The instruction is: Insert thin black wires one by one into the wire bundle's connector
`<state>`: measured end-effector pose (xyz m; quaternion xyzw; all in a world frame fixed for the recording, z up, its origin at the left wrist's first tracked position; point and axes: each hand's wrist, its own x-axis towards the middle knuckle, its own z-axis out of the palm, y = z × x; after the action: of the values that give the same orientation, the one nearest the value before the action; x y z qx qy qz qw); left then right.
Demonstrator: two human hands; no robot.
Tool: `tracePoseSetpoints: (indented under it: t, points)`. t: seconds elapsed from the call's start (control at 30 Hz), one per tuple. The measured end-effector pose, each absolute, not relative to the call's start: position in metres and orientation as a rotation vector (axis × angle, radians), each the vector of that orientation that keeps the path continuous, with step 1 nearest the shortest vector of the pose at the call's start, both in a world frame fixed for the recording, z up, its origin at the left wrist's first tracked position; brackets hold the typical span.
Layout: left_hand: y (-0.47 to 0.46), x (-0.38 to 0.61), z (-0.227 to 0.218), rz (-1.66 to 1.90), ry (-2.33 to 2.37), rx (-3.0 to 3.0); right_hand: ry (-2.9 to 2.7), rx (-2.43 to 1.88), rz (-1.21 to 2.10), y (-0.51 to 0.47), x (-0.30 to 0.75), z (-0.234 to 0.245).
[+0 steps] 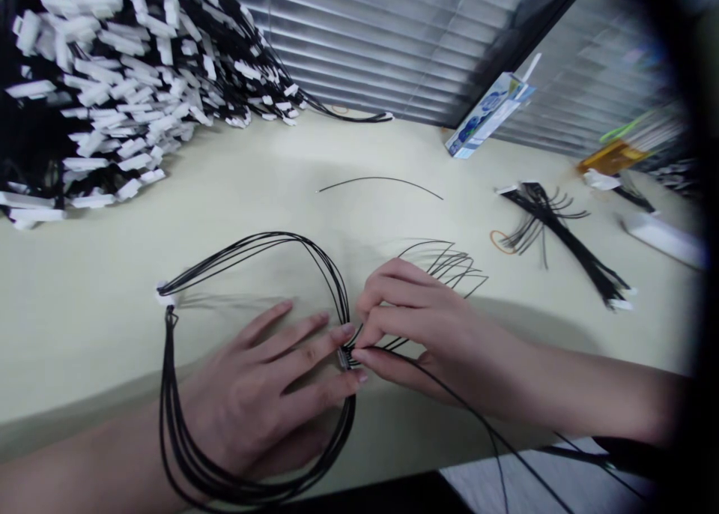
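Note:
A loop of thin black wires [194, 469] runs from a small white connector [165, 297] on the left round to a small connector [344, 359] at mid-table. My left hand [264, 390] lies within the loop, its index finger and thumb closed on the connector at mid-table, the other fingers stretched over the table. Just right of it, the thumb and fingertips of my right hand [432, 327] pinch a black wire [443, 383] close against that connector. The wire trails under my right wrist towards the table's front edge. Loose wire ends [454, 263] fan out behind my right hand.
A big heap of black wires with white connectors [117, 87] fills the back left. One single wire [376, 178] lies mid-table. At right are a tied wire bundle [567, 237], an orange rubber band [499, 242] and a blue-white carton [488, 113] by the blinds [348, 42].

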<state>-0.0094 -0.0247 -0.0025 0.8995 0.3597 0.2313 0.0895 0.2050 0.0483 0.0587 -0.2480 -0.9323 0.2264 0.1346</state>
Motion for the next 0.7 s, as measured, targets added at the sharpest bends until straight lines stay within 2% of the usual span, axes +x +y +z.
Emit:
tracePoseSetpoints:
  t: [0.2,0.7]
  points:
    - [-0.0216,-0.0149,-0.0022,0.587,0.994,2.781,-2.683,-0.683,0.577,0.0471,0.2040,0.0552]
    - [-0.0200,-0.0120,0.0017,0.688,0.999,2.738,-2.708,-0.667,0.485,0.0433,0.2036,0.0512]
